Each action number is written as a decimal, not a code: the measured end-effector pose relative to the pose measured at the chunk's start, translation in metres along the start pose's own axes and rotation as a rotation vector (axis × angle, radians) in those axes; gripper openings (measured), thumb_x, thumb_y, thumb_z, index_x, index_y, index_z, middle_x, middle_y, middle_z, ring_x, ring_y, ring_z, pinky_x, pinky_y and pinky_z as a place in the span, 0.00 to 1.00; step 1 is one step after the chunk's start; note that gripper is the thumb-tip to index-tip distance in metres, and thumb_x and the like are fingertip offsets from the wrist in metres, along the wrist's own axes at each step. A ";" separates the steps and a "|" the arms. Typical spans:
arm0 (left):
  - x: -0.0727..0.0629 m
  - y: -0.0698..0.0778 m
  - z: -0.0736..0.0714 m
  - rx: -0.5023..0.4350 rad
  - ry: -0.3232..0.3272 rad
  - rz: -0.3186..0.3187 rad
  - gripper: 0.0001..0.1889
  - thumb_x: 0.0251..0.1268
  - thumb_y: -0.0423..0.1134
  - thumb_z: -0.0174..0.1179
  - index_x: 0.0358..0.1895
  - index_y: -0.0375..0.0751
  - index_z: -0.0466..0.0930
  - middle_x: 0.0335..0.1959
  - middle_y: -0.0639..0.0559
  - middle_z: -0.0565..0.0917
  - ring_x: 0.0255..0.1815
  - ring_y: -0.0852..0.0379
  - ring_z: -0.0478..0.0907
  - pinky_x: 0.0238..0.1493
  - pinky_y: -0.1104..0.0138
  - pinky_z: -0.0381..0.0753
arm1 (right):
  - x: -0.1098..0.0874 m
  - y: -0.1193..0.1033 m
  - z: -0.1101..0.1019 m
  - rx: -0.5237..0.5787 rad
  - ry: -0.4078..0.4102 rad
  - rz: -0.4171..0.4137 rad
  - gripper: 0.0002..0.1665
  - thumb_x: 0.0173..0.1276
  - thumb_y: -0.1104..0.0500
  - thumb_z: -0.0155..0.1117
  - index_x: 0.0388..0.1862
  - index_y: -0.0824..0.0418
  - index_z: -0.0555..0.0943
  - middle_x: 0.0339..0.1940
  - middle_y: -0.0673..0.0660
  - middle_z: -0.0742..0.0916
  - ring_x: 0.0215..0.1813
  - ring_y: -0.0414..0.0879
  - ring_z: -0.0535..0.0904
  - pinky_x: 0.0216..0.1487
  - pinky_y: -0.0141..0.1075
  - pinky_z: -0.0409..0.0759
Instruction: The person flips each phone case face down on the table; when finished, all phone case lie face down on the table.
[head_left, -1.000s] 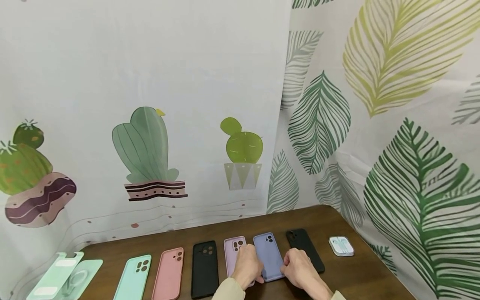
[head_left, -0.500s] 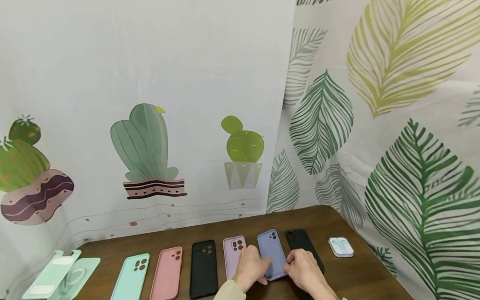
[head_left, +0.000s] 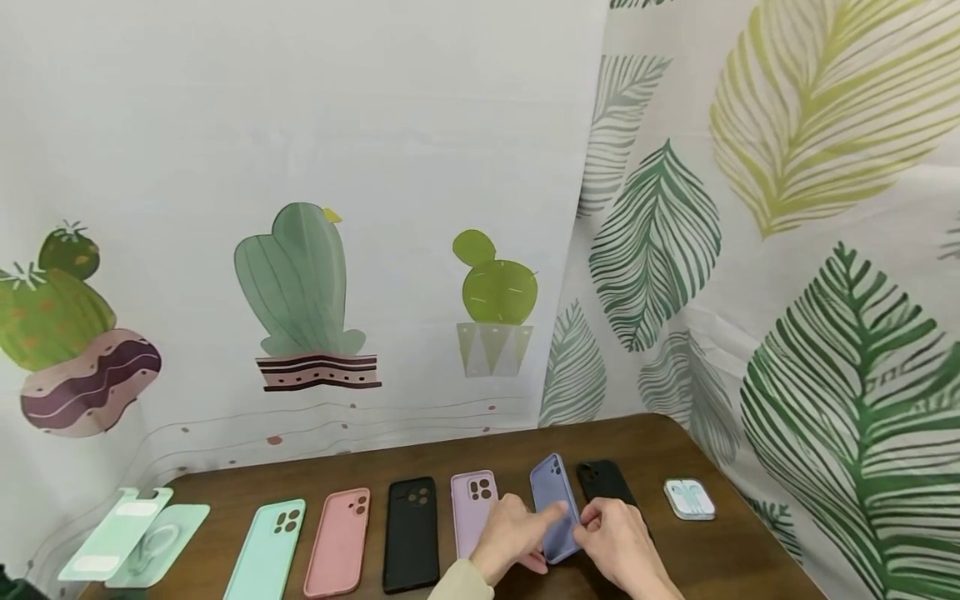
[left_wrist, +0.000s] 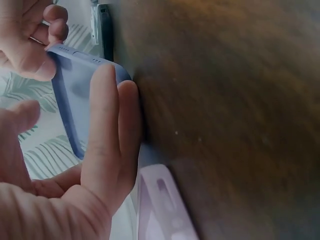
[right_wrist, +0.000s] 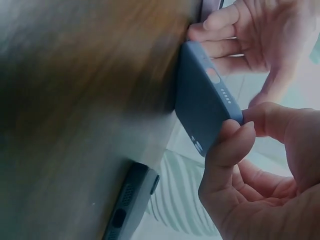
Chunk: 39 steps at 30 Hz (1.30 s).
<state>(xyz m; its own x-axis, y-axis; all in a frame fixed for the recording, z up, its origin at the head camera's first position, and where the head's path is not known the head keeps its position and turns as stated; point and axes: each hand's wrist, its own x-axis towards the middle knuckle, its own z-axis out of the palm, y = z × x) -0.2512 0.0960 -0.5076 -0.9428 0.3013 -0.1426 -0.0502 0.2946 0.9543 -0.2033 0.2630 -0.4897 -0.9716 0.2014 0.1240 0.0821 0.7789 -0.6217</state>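
A periwinkle-blue phone case (head_left: 551, 492) stands tilted on the wooden table, its right edge raised. My right hand (head_left: 618, 537) pinches that edge near the lower corner between thumb and finger, as the right wrist view of the blue case (right_wrist: 200, 90) shows. Straight fingers of my left hand (head_left: 513, 533) touch the case's lower left side, while the left thumb stands apart from it. The hollow inside of the blue case (left_wrist: 75, 95) faces my left palm. Left of it lies a lilac phone case (head_left: 471, 508); to the right is a black case (head_left: 603, 479), partly hidden by my right hand.
Further left lie another black case (head_left: 411, 533), a pink case (head_left: 337, 542) and a mint case (head_left: 266, 550). Mint packaging with a ring (head_left: 138, 537) sits at the far left. A boxed pair of earphones (head_left: 690, 498) lies near the table's right edge. Printed cloth hangs behind.
The blue phone case has shifted right and gone from lying nearly flat to tilted, right edge up. The left hand has opened out, its thumb now pointing right.
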 end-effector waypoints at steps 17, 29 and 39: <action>-0.004 0.004 0.017 -0.055 -0.077 -0.065 0.25 0.64 0.56 0.77 0.30 0.33 0.87 0.19 0.39 0.89 0.13 0.58 0.85 0.22 0.61 0.91 | -0.017 0.001 -0.005 0.132 0.010 0.038 0.06 0.65 0.59 0.80 0.35 0.57 0.89 0.24 0.46 0.86 0.29 0.38 0.78 0.31 0.31 0.77; -0.007 -0.003 0.004 -0.144 -0.120 -0.114 0.19 0.67 0.47 0.75 0.36 0.30 0.88 0.27 0.33 0.92 0.15 0.61 0.85 0.24 0.64 0.92 | -0.022 0.022 0.011 0.368 -0.302 -0.021 0.12 0.78 0.72 0.56 0.38 0.67 0.85 0.25 0.53 0.83 0.22 0.41 0.80 0.22 0.30 0.80; 0.003 0.016 -0.020 -0.199 -0.025 -0.039 0.05 0.67 0.30 0.74 0.36 0.29 0.89 0.22 0.46 0.89 0.17 0.63 0.84 0.26 0.68 0.91 | -0.003 0.009 0.017 0.339 -0.314 -0.047 0.08 0.77 0.70 0.62 0.36 0.67 0.86 0.23 0.53 0.84 0.19 0.38 0.79 0.21 0.31 0.82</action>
<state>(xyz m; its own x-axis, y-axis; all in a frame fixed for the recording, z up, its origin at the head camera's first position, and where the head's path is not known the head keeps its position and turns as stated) -0.2619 0.0832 -0.4870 -0.9305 0.3162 -0.1850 -0.1533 0.1226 0.9805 -0.2029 0.2590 -0.5085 -0.9970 -0.0602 -0.0492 0.0095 0.5341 -0.8454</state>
